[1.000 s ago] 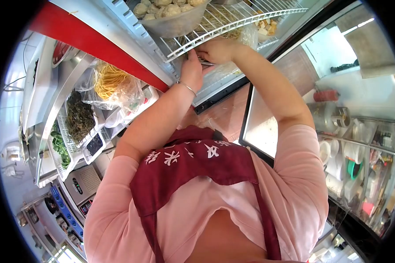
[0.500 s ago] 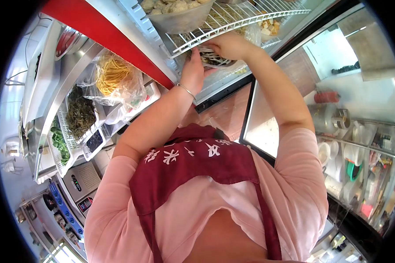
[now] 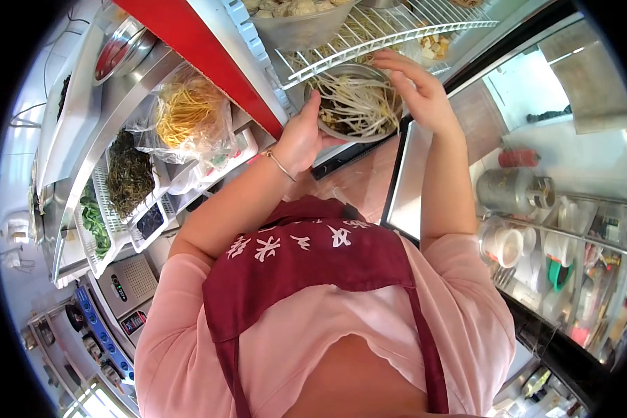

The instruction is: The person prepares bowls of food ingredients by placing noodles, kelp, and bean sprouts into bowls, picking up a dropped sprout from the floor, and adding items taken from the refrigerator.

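Observation:
A round metal bowl (image 3: 352, 138) of white bean sprouts (image 3: 362, 104) is at the front of the open fridge, below a white wire shelf (image 3: 390, 37). My left hand (image 3: 303, 134) grips its left side, thumb over the rim and fingers underneath. At the bowl's right edge is my right hand (image 3: 423, 94), fingers stretched out and apart with nothing in them. Whether its fingertips touch the rim, I cannot tell.
On the wire shelf stands a large container (image 3: 303, 29) of pale round pieces. To the left, a plastic bag of yellow noodles (image 3: 181, 124) and a white basket of dark strands (image 3: 127, 174) sit on a counter. The glass fridge door (image 3: 414, 164) stands open at right.
The bowl has come out from under the wire shelf toward me, and its sprouts now show fully. My right hand has left the bowl's inside and opened at its right edge.

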`<state>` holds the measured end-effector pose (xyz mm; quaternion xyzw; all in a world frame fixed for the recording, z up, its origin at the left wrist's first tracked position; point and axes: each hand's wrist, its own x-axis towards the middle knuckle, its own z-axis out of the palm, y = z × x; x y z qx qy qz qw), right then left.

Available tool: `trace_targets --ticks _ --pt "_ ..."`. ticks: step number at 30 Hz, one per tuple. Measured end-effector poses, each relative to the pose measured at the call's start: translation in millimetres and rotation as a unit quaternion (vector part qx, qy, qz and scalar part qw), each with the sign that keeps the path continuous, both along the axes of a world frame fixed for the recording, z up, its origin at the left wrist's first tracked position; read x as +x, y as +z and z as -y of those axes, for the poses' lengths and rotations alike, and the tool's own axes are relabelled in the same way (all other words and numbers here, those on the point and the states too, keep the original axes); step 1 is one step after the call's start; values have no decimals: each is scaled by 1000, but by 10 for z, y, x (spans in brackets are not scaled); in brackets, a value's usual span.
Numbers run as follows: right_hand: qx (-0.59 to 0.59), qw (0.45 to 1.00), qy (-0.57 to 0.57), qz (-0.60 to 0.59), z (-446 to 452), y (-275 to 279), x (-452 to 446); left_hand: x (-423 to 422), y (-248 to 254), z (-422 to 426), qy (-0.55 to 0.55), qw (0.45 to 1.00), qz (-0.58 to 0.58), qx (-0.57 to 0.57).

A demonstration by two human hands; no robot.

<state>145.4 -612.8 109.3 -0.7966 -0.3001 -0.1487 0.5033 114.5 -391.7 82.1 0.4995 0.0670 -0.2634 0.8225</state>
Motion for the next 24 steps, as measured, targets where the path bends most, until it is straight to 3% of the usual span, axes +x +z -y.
trace_targets --ticks 5,7,8,10,11,16,19,21,22,24 --pt "133 985 -14 -110 52 -88 -131 -71 -32 -124 -55 998 -14 -23" --pt "56 980 -97 -166 36 -94 -65 -93 -66 -173 -79 996 -23 -17" --pt "57 980 -98 -166 21 -70 -30 -114 -74 -191 -90 996 -18 -5" --pt "-98 963 -80 -239 -120 68 43 -127 -125 -243 -105 994 -14 9" --pt "-115 959 -65 -251 -196 41 124 -117 -185 -275 -132 991 -15 6" --pt "-98 953 26 -285 -468 22 144 -171 -176 -353 -180 980 -78 -20" --pt "-33 954 59 -292 -461 206 -90 -276 -72 -476 -135 986 -96 -28" --pt "-104 984 49 -138 -508 255 -294 -367 35 -556 -130 987 -87 -28" --pt "-104 983 56 -139 -574 264 -372 -410 61 -595 -129 989 -76 -25" --pt "-243 961 119 53 -751 274 -511 -449 -98 -756 -85 994 -55 -26"
